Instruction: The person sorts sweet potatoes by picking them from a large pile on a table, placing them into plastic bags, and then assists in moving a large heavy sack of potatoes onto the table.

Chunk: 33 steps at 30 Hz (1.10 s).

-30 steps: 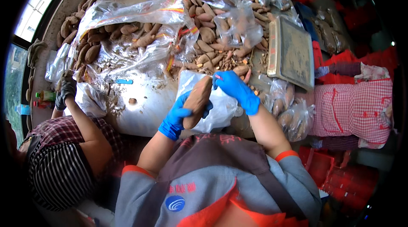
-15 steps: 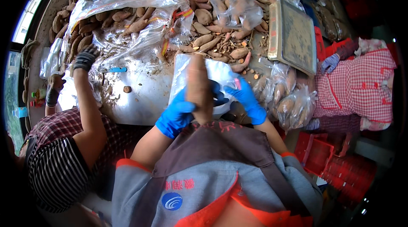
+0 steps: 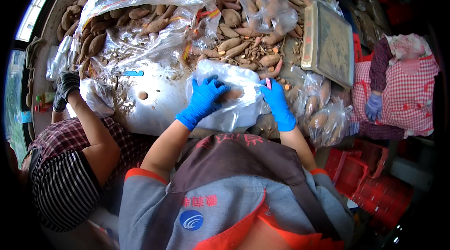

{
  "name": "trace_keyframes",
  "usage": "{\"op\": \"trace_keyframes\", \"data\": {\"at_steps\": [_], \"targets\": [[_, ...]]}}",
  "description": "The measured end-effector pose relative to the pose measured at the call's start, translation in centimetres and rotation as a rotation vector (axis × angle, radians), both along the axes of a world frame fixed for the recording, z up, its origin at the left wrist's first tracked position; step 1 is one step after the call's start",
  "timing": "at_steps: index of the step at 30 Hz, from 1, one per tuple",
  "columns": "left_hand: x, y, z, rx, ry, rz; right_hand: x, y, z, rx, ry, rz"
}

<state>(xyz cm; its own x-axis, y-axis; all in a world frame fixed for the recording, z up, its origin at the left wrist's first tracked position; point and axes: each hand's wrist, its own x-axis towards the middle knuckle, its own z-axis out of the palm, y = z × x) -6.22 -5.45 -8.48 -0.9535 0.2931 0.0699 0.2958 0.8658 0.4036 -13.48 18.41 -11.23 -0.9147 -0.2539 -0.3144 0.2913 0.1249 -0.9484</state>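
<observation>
You have a whitish plastic bag (image 3: 241, 121) before you. At its left, your left hand (image 3: 204, 100) has fingers slightly apart, grip unclear; at its right edge, your right hand (image 3: 277, 102) pinches a small pink object (image 3: 268, 83). Mid-bag, beside your left fingers, a brown sweet potato (image 3: 234, 94) shows partly.

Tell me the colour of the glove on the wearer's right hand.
The right hand's glove is bright blue, shown best in the head view.

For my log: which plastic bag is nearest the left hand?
The whitish bag between the left hand and right hand; no other bag lies between them.
</observation>
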Motion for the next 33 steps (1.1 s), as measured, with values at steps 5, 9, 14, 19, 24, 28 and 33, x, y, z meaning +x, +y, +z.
{"op": "trace_keyframes", "data": {"at_steps": [5, 9, 14, 19, 24, 28, 33], "targets": [[1.2, 0.3, 0.7, 0.033, -0.263, -0.041, 0.5, -0.7, 1.8, -0.073, -0.267, -0.089], [-1.5, -3.5, 1.0, 0.676, -0.251, 0.050, 1.0, 0.4, 0.1, 0.004, -0.346, -0.073], [-9.0, -13.2, -0.6, 1.028, 0.214, 0.610, 1.2, -0.3, 0.6, -0.026, -0.403, -0.082], [-17.4, -23.3, -1.2, 1.543, 0.243, 0.886, 0.3, 0.6, -0.1, -0.060, -0.445, -0.032], [-26.4, -30.8, 2.4, 1.785, 0.458, 0.608, 0.2, -1.0, 1.1, 0.015, -0.454, -0.062], [-33.0, -29.2, 7.7, 1.323, 0.459, 0.536, 0.4, -1.4, 1.8, 0.081, -0.452, -0.090], [-29.9, -32.5, 4.6, -0.153, 0.206, 0.734, 0.4, -2.0, 2.5, 0.092, -0.450, -0.094]]}}
